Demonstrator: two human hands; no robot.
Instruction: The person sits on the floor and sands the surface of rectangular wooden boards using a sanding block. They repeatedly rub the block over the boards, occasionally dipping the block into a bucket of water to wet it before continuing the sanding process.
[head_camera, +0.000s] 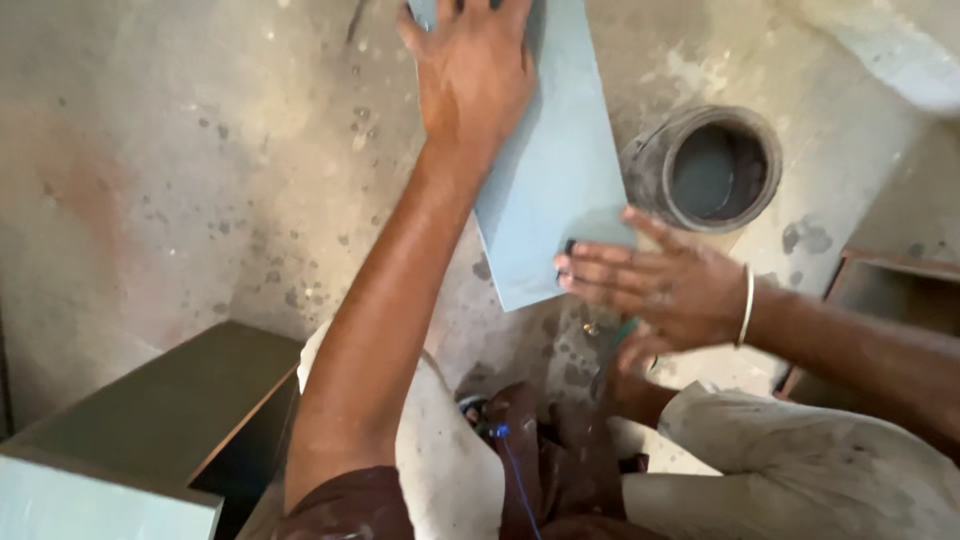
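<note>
bucket (716, 168) beside panel (550, 170), box (150, 420) nearby

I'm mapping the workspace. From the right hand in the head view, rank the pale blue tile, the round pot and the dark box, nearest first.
From the right hand:
1. Pale blue tile, touching its fingertips, just left.
2. Round pot, on the floor just above.
3. Dark box, far lower left.

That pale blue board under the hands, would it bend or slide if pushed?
The pale blue board looks flat and straight-edged, so probably stiff. Its smooth face on the dusty floor may slide easily; the left hand pressing flat on it seems to steady it.
</note>
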